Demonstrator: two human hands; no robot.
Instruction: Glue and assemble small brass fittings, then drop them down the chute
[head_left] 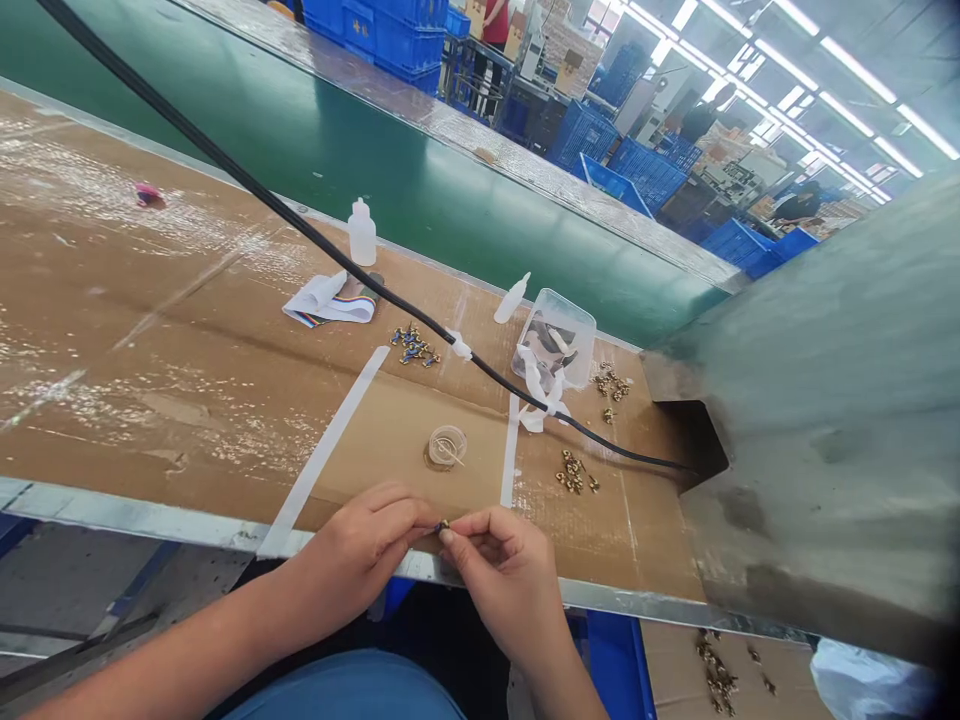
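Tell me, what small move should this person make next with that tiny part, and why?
Probably lay the small brass fitting on the pile of similar-looking brass fittings on the cardboard, because the left hand and right hand pinch it near that pile, the closest one.

Your bench (150, 515) was topped with brown cardboard (172, 390).
White tape strips (322, 450) crossed it; toward the far edge stood a dropper bottle (362, 235) and a clear plastic tub (555, 338), with brass fittings (574, 472) piled nearer, to the right.
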